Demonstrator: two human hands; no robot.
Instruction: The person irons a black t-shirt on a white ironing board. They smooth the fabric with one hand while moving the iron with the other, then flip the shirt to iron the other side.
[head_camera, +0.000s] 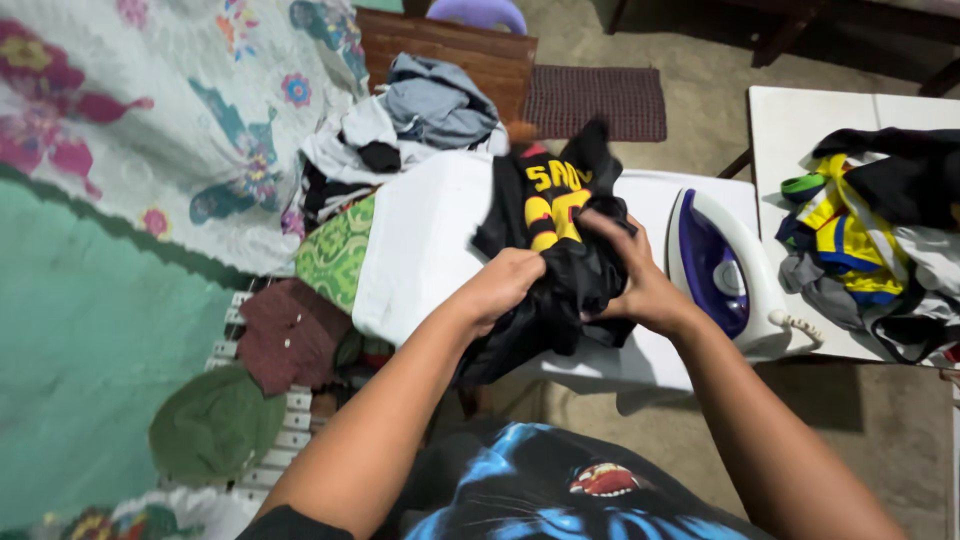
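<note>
A black garment (560, 230) with yellow and red print lies bunched over the near edge of a white-covered ironing board (425, 235). My left hand (500, 285) is closed on its lower left folds. My right hand (625, 270) grips the crumpled cloth from the right side. Part of the garment hangs down off the board's near edge between my forearms.
A white and purple iron (722, 270) stands on the board's right end. Piled clothes (415, 115) sit at the board's far end, more mixed clothes (880, 235) on a white table at right. A bed with floral cover (150, 110) fills the left side.
</note>
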